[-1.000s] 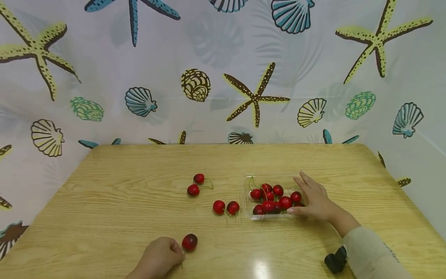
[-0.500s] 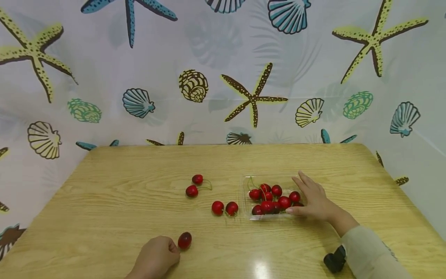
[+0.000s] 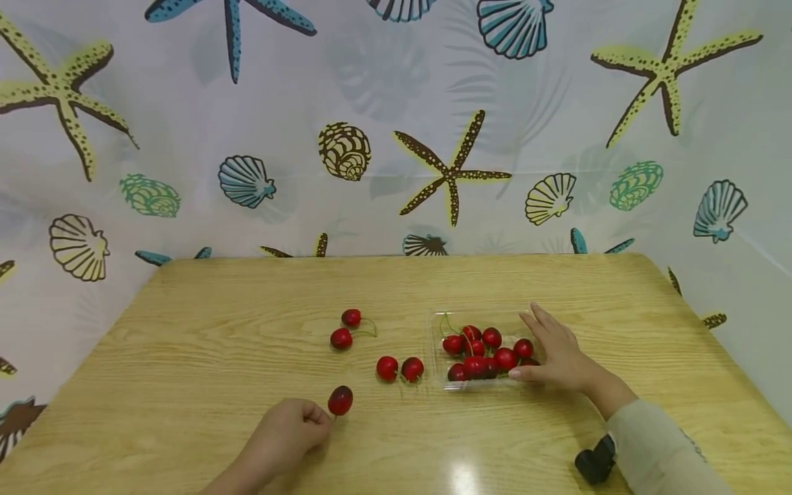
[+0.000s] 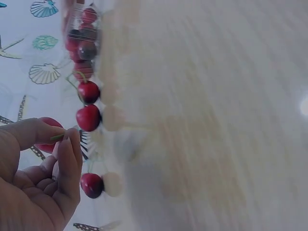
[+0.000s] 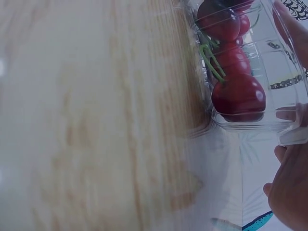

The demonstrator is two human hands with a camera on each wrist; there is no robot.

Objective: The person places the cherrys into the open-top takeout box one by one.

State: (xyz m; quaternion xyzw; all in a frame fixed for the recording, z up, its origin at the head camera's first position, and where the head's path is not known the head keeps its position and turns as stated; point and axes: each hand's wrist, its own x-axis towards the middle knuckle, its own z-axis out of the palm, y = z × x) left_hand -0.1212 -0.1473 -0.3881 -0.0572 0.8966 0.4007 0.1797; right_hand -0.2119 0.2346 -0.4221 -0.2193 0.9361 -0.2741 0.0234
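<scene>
Between thumb and fingertips my left hand (image 3: 286,434) pinches the green stem (image 4: 57,137) of a dark red cherry (image 3: 340,400), which stands above the fingers. To the right lies a clear plastic box (image 3: 436,352) with several red cherries (image 3: 475,366) inside, some with stems. My right hand (image 3: 559,356) spans the right end of this box, thumb at the near rim and fingers at the far one. In the right wrist view, that hand is partly seen behind the clear wall (image 5: 269,127) of the box.
Two loose cherries (image 3: 400,369) lie left of the box. Farther back are two more cherries (image 3: 346,330) with their stems. A black object (image 3: 596,462) sits by the right sleeve (image 3: 658,447). Behind the wooden table (image 3: 204,330) hangs a cloth (image 3: 297,89) printed with shells and starfish.
My left hand has taken the cherry's stem and moved forward and slightly right, bringing the cherry up with it. My right hand and the box have stayed in place.
</scene>
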